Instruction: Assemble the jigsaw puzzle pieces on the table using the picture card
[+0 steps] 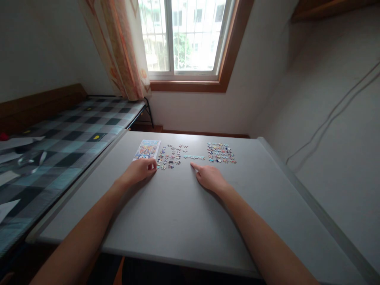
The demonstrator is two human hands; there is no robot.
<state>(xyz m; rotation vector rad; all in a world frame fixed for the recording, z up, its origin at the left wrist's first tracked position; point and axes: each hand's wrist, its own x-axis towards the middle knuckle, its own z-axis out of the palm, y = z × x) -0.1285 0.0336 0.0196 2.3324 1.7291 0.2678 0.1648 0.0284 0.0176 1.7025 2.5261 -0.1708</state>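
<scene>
Pale blue-green, the strip [194, 157] lies across the far half of the table, between two groups of pieces, and from my end of the feed it looks like a single row of joined pieces. I judge that row to be the only part done, so the puzzle seems barely begun. What is left, as far as I can make out, is most of it: the left pieces [171, 162] lie scattered, and the right pieces [220, 152] sit in a tighter, roughly squared block. I cannot tell whether any of those are linked; they look loose to me.

My right hand [211, 177] is just on the near side of the strip, index finger stretched out, thumb apart from it, and I see nothing held. My left hand [142, 169] is at the near edge of the card [148, 149], beside the left pieces, its fingertips close to the thumb; whether they pinch a piece I cannot tell.

Around all this is the bare grey-white table [178, 213]. Beyond it I have the checked bed [74, 122] on the left and the window [192, 39] ahead.
</scene>
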